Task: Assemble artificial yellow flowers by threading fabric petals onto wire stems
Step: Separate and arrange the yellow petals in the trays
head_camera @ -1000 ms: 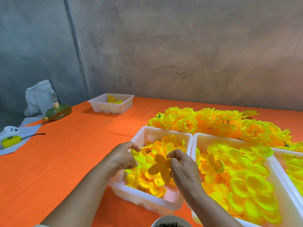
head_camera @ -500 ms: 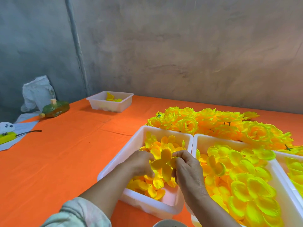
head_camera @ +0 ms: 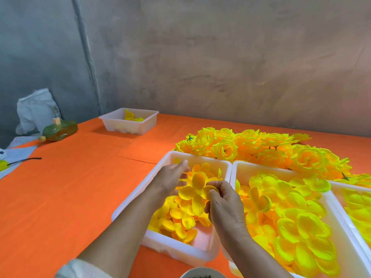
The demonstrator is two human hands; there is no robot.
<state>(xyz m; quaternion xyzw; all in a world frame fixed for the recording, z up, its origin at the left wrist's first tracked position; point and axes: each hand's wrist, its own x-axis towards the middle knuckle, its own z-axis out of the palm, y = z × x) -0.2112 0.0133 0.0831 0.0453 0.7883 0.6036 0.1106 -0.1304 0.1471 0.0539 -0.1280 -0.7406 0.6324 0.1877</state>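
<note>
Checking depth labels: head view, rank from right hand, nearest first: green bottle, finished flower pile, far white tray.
1. finished flower pile, just behind the right hand.
2. far white tray, back left.
3. green bottle, far left.

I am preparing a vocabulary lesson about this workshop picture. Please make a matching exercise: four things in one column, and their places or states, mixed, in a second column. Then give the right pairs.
1. petal piece
2. green bottle
3. finished flowers
4. far tub

A. lying on its side, far left
B. heaped in a pile, back right
C. pinched by the right hand
D. standing at the back, nearly empty

Pairs: 1-C, 2-A, 3-B, 4-D
</note>
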